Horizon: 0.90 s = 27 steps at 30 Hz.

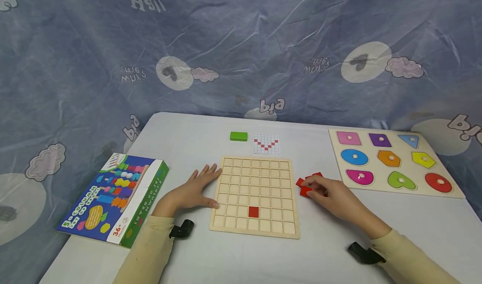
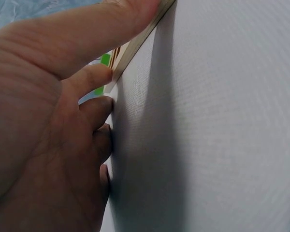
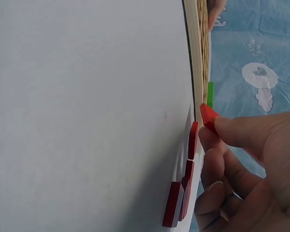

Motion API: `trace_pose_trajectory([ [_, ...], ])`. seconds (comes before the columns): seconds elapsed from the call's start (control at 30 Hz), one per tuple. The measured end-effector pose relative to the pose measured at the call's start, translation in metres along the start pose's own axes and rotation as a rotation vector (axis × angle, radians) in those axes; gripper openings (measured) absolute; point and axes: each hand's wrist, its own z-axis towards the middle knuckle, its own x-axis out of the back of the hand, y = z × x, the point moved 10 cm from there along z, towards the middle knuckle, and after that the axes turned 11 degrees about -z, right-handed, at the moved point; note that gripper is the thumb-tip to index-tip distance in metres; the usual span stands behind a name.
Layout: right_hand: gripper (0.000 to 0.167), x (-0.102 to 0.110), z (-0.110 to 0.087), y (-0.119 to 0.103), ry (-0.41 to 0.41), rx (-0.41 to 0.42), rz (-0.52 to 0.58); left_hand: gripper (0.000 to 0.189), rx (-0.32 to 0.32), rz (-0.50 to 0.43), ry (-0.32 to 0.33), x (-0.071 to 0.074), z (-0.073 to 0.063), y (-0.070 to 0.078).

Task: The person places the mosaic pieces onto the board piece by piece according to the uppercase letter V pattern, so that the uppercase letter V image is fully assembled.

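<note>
A square wooden grid board (image 1: 260, 175) lies on the white table, with one red tile (image 1: 253, 212) set in a cell near its front edge. My left hand (image 1: 190, 194) rests at the board's left side, fingers spread and thumb on the edge. In the left wrist view the thumb and index finger touch the wooden rim. To the right of the board, my right hand (image 1: 340, 200) pinches a red square tile (image 3: 209, 116) between thumb and index finger. Several loose red tiles (image 3: 173, 205) lie on the table beneath that hand, partly hidden by it in the head view.
Behind the board are a green block (image 1: 239, 136) and a small card (image 1: 266, 144) printed with a red V pattern on a grid. A colourful toy box (image 1: 113, 200) lies at the left. On the right is a shape puzzle board (image 1: 373, 157) with knobbed pieces.
</note>
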Motion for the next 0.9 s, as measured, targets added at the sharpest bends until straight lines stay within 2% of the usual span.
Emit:
trace_pose_trajectory([
  [0.27, 0.031, 0.000, 0.001, -0.009, 0.035, 0.028, 0.039, 0.111, 0.004, -0.002, -0.003, 0.000, 0.000, 0.001],
  [0.57, 0.027, -0.004, 0.004, -0.022, 0.029, 0.041, 0.055, 0.111, -0.024, -0.002, -0.002, 0.000, -0.002, 0.003],
  [0.9, 0.025, -0.011, 0.009, -0.038, 0.019, 0.077, 0.089, 0.110, -0.012, -0.009, -0.008, 0.001, -0.002, 0.005],
])
